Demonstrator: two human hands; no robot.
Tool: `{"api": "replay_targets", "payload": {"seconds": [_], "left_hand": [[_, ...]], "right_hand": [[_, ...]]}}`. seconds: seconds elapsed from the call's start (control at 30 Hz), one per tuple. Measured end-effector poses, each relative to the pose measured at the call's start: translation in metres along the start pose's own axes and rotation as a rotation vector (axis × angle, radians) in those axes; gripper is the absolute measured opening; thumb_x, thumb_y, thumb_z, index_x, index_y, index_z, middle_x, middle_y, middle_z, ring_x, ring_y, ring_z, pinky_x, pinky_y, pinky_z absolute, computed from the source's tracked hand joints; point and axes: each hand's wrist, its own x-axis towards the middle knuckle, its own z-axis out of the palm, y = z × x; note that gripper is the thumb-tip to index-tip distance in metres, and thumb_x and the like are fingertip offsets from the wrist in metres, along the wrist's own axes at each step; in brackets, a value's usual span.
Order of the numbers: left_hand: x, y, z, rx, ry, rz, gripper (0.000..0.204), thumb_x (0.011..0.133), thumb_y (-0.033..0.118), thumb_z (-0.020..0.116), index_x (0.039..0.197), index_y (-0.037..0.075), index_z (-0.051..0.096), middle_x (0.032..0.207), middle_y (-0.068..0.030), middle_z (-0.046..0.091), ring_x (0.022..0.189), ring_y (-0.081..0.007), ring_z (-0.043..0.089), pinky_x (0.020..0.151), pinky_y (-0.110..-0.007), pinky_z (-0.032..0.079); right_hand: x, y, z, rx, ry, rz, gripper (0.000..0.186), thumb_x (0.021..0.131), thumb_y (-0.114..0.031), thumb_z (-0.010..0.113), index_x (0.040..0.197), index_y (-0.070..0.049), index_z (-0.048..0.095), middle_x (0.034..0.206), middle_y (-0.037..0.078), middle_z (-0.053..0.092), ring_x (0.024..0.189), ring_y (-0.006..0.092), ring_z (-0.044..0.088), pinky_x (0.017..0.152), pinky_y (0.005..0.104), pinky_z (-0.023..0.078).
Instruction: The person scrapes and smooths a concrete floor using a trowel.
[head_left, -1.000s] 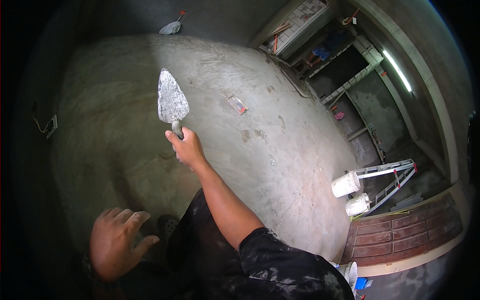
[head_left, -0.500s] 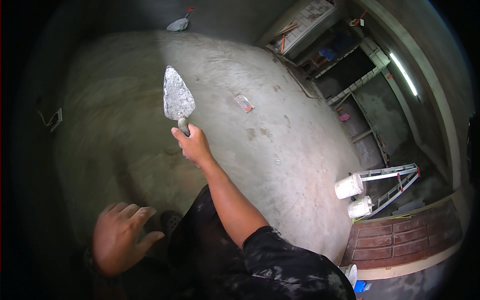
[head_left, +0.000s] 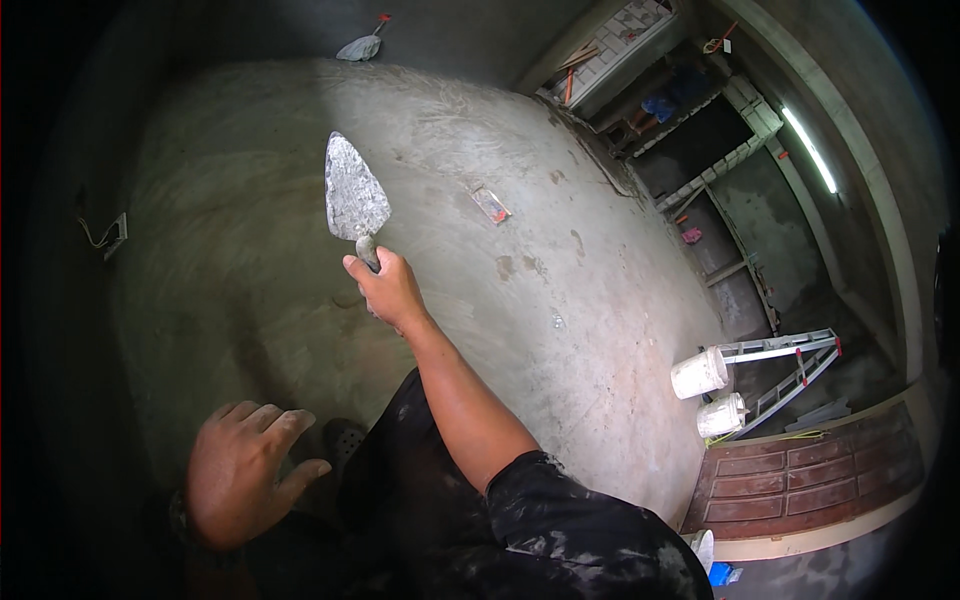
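Observation:
My right hand (head_left: 385, 290) grips the handle of a pointing trowel (head_left: 355, 185), whose blade is coated in pale, crusted material and held point-forward above the concrete floor (head_left: 600, 300). Low on the left, my left hand (head_left: 245, 465) is open, fingers apart and slightly curved, holding nothing, near my dark-clothed leg and a dark perforated clog (head_left: 345, 440). A small rectangular tool (head_left: 490, 205) lies on the floor ahead, beyond the trowel to the right.
At right stand an aluminium ladder (head_left: 785, 340), white buckets (head_left: 698, 372) and a brown panelled door (head_left: 805, 470). A grey bag (head_left: 358, 48) with a red-tipped tool sits by the back wall. A person in blue (head_left: 660, 105) is far back right. Wires (head_left: 95, 235) hang at left.
Over the last second the view has shifted slightly, the room and my right hand with the trowel appearing a little further right. Both hands keep the same pose; little else differs.

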Motion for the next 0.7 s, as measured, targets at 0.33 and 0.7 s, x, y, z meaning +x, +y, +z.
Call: {"api": "replay_targets", "payload": {"seconds": [0.33,0.7], "left_hand": [[0.0005,-0.0001,-0.004,0.017,-0.041,0.005,0.042,0.075,0.03,0.083,0.107,0.005,0.07,0.088,-0.0091,0.07,0.086,-0.0302,0.065,0.079,-0.042,0.05],[0.001,0.0001,-0.0038,0.023,-0.051,0.007,0.045,0.075,0.03,0.084,0.109,0.005,0.071,0.091,-0.0087,0.071,0.088,-0.0291,0.066,0.082,-0.042,0.051]], "right_hand": [[-0.0016,-0.0044,-0.0008,0.027,-0.01,0.02,0.032,0.095,-0.032,0.07,0.083,-0.007,0.054,0.062,-0.003,0.05,0.045,0.0066,0.042,0.04,0.0288,0.034],[-0.003,-0.0073,-0.0012,-0.014,-0.008,0.008,0.033,0.095,-0.032,0.071,0.083,-0.006,0.055,0.061,-0.002,0.05,0.045,0.0074,0.044,0.041,0.0292,0.034]]}}
